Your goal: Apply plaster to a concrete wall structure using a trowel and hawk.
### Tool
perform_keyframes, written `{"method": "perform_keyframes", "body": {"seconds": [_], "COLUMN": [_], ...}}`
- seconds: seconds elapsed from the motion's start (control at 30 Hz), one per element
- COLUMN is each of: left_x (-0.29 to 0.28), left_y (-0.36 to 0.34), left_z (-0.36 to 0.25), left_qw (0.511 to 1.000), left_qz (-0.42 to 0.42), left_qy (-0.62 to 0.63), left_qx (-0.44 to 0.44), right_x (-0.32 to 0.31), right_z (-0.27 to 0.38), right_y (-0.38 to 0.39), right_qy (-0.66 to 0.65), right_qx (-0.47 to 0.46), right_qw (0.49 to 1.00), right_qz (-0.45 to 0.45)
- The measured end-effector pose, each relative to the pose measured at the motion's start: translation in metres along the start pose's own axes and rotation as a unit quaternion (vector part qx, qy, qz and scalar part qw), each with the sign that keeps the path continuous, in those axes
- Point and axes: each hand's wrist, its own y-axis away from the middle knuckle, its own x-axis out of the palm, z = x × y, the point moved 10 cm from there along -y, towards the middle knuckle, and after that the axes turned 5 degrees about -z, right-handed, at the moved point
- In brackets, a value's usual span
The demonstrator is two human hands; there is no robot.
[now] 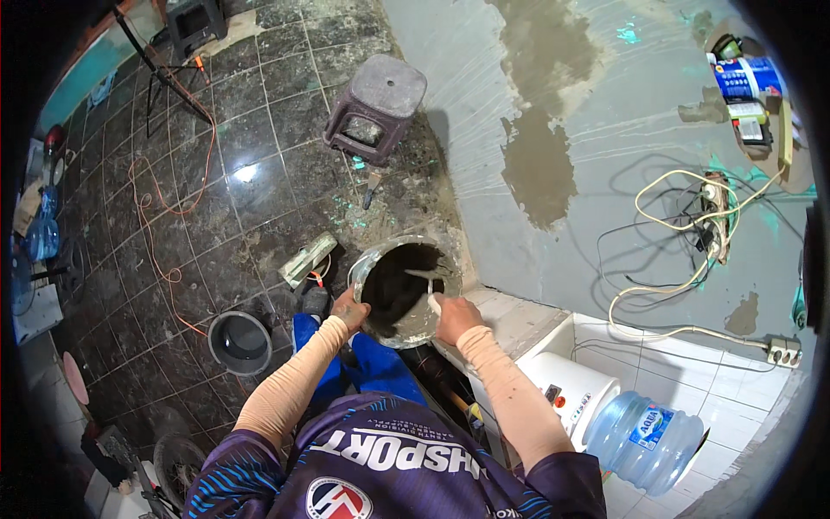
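A grey wall (467,52) with darker patches rises right of the tiled floor (285,164); a stool (389,86) stands beyond the bucket (408,334), which sits before the person with dark mix (391,290) inside; a basin (215,333) lies to its left; the left hand (349,310) has its fingers clamped on the near-left rim; the right hand (456,320) has its fingers wrapped round a tool (422,274) reaching inside; a firm left hold should steady the bucket, while scraping close along its side should free clinging mix.
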Motion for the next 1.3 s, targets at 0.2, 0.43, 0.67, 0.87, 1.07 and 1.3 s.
{"method": "perform_keyframes", "body": {"seconds": [0.2, 0.43, 0.67, 0.87, 1.07, 1.3], "left_x": [0.000, 0.006, 0.011, 0.030, 0.059, 0.074], "left_y": [0.014, 0.035, 0.043, 0.041, 0.037, 0.049], "left_z": [-0.042, -0.043, -0.048, 0.011, 0.058, 0.098], "left_qw": [0.978, 0.971, 0.975, 0.991, 0.989, 0.947], "left_qz": [-0.086, -0.107, -0.154, -0.107, -0.001, 0.034], "left_qy": [-0.153, -0.191, -0.110, -0.051, 0.144, 0.304], "left_qx": [0.108, 0.097, 0.119, 0.064, 0.029, -0.101], "right_x": [0.043, 0.008, 0.030, 0.061, 0.071, 0.090], "right_z": [0.019, 0.017, 0.053, 0.022, 0.030, 0.026], "right_y": [0.021, 0.008, -0.001, 0.009, 0.034, 0.038], "right_qy": [-0.024, -0.044, 0.138, 0.079, 0.097, 0.141], "right_qx": [0.058, 0.003, -0.035, 0.038, 0.017, -0.005], "right_qw": [0.998, 0.995, 0.984, 0.992, 0.982, 0.958], "right_qz": [0.002, -0.091, -0.111, 0.090, 0.162, 0.249]}}
